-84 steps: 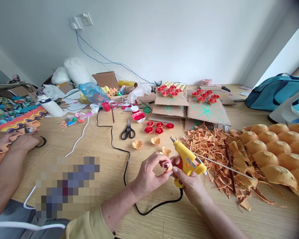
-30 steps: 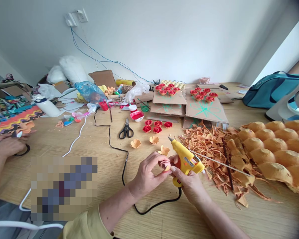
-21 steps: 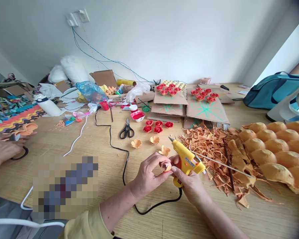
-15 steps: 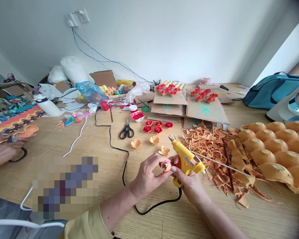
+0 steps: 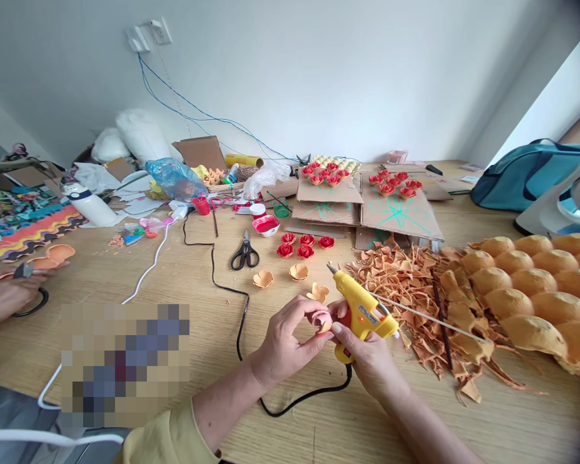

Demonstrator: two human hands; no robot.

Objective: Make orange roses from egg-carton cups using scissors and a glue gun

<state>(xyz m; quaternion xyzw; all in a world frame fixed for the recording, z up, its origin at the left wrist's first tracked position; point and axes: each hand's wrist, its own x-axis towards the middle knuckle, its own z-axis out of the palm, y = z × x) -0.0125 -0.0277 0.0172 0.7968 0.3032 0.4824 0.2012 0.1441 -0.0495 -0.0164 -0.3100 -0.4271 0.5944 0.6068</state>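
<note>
The left hand (image 5: 284,338) pinches a curled petal piece (image 5: 322,319); the right hand (image 5: 371,357), close beside it, grips a yellow hot-glue gun (image 5: 357,299) above the tabletop (image 5: 198,299)

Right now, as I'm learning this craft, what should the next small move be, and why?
Probably a gentle press on the bud: the left hand pinches it, the right hand holds the gun beside it, nozzle pointing away.

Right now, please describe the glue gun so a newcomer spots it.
Find the egg tray at picture right, then the orange scraps beside it. Left of these, the right hand holds the glue gun. Unlike the scraps, it is yellow, with a black cord.
</note>
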